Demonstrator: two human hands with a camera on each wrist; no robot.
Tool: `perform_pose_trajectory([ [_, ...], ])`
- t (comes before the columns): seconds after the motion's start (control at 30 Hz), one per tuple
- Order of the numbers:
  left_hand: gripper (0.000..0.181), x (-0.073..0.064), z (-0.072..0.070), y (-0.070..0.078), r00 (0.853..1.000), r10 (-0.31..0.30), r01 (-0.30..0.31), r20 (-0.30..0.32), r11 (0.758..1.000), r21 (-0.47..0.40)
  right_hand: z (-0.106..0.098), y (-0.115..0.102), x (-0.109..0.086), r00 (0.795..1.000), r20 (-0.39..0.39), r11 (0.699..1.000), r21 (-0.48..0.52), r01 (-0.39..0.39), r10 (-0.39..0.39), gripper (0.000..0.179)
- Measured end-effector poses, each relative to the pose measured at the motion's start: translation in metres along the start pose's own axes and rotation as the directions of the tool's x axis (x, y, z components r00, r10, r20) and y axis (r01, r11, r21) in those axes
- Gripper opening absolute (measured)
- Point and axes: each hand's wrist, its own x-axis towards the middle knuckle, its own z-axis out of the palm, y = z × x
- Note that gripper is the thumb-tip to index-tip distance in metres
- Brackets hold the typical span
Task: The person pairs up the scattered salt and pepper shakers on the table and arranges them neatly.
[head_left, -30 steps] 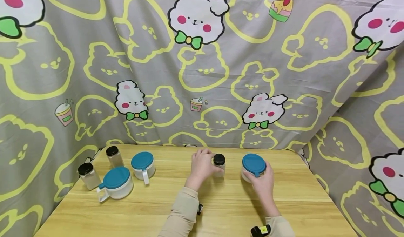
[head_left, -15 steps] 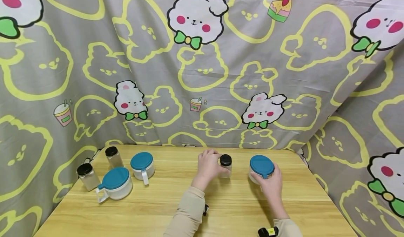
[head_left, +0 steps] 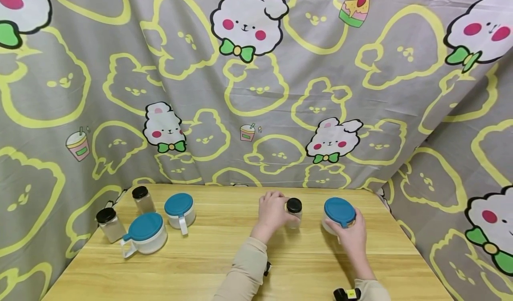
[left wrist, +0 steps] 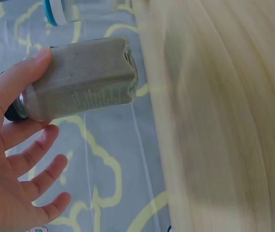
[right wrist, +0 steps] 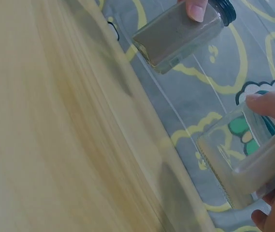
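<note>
Left hand (head_left: 273, 215) is pinching the black-capped jar (left wrist: 86, 77), right hand (head_left: 352, 233) gripping the blue-lidded pot (head_left: 339, 210); keeping both upright, well apart over the worktop (head_left: 168, 278) should be avoiding knocks.

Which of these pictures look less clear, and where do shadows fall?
Head view: clearest, print on the curtain crisp, soft shadow on the table beside the right forearm; left wrist view: hazier, one broad soft shadow on the table, though ribbing on the held jar shows; right wrist view: also hazy, two separate dark shadows.
</note>
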Motion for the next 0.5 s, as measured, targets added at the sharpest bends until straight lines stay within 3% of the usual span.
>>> perform_pose_trajectory([
  [0.5,0.064,0.005,0.010,0.024,1.000,0.022,-0.023,0.010,1.000,0.018,-0.026,0.006,0.008,0.999,0.035,1.000,0.001,-0.026,0.026,0.097],
])
